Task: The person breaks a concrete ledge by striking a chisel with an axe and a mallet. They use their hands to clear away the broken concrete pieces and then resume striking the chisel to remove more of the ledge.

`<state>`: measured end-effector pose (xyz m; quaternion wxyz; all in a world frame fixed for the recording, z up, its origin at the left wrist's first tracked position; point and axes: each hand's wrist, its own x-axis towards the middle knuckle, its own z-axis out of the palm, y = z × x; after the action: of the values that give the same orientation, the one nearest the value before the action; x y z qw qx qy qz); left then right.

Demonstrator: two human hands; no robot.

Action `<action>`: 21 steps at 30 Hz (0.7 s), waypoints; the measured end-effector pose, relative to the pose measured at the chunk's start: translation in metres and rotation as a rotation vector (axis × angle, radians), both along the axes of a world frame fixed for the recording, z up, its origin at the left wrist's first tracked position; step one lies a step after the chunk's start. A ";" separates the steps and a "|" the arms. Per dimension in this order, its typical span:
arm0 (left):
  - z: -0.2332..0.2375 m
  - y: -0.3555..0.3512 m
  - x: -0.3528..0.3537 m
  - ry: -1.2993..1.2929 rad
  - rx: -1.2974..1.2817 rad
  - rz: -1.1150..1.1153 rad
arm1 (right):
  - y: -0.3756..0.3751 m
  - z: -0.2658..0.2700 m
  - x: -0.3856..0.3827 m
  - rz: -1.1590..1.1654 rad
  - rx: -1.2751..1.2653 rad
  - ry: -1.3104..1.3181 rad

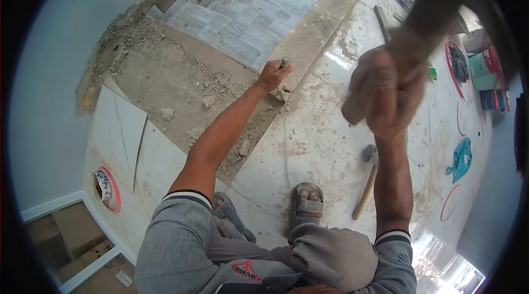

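Note:
My left hand is closed around a metal chisel, whose rounded top shows above the fist. It is at the edge of the concrete ledge, beside broken mortar. My right hand is raised close to the camera and wrapped round the wooden handle of a hammer. The hammer's head is blurred and partly cut off at the top right. Below the left hand lies a bare patch of rubble with loose chunks. A second hammer with a wooden handle rests on the tiles by my right forearm.
Tiled stairs descend beyond the ledge. A loose white tile lies at the left, near a round floor opening. A blue plastic bag, boxes and a coiled cable are on the right.

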<state>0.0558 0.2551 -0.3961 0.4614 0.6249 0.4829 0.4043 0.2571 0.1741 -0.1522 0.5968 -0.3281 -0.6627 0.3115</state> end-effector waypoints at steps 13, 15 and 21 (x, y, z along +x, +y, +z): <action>-0.007 0.003 -0.005 -0.012 -0.036 -0.031 | -0.023 0.000 0.004 -0.116 -0.354 -0.433; -0.006 0.001 -0.005 -0.018 -0.043 -0.028 | -0.011 0.012 0.002 -0.091 0.065 0.115; -0.016 0.002 0.005 -0.093 0.068 0.033 | -0.012 -0.127 0.007 0.172 -0.570 -0.891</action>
<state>0.0607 0.2567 -0.4123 0.4549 0.6130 0.4571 0.4565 0.2645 0.1616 -0.2795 0.1171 -0.5219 -0.7656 0.3574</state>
